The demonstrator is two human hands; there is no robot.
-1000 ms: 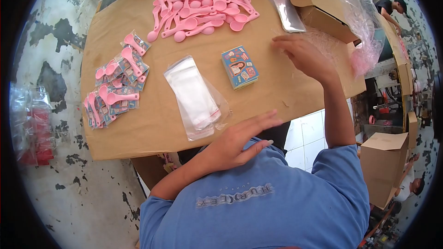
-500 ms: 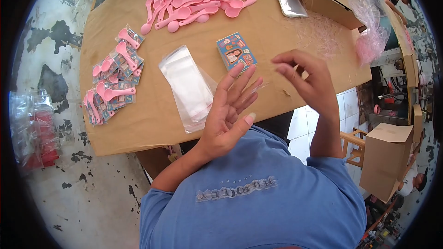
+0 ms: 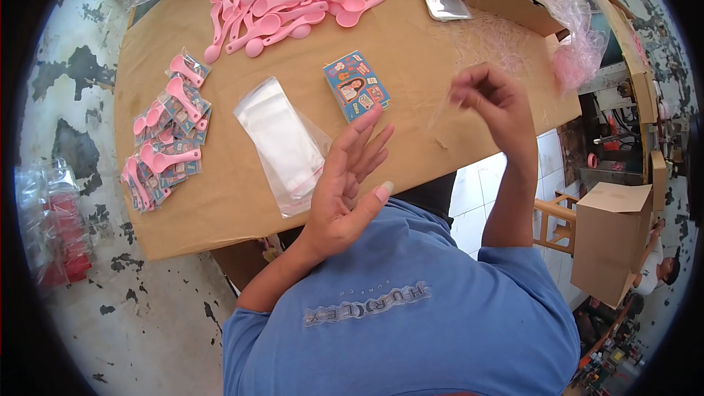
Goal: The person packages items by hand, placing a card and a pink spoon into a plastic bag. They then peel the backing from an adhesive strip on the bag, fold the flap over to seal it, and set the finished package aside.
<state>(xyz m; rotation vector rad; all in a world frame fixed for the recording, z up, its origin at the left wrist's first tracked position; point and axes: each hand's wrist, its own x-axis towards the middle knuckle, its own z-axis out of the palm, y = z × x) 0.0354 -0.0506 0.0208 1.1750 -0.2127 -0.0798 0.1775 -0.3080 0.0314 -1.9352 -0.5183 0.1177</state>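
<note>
Head view: left hand (image 3: 346,185) unclenched, fingers spread, over near edge of table (image 3: 220,202); fingertips overlap card stack (image 3: 356,86) farther in, contact unclear. Right hand (image 3: 493,103) blurred, fingers curled; grip can't be told. Clear bags (image 3: 277,132) toward same edge; frame top cuts spoon pile (image 3: 282,1).

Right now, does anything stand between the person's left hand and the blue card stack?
Nothing visible. The left hand overlaps the near edge of the card stack in this view; whether they touch is unclear. The clear bags lie to the left.
</note>
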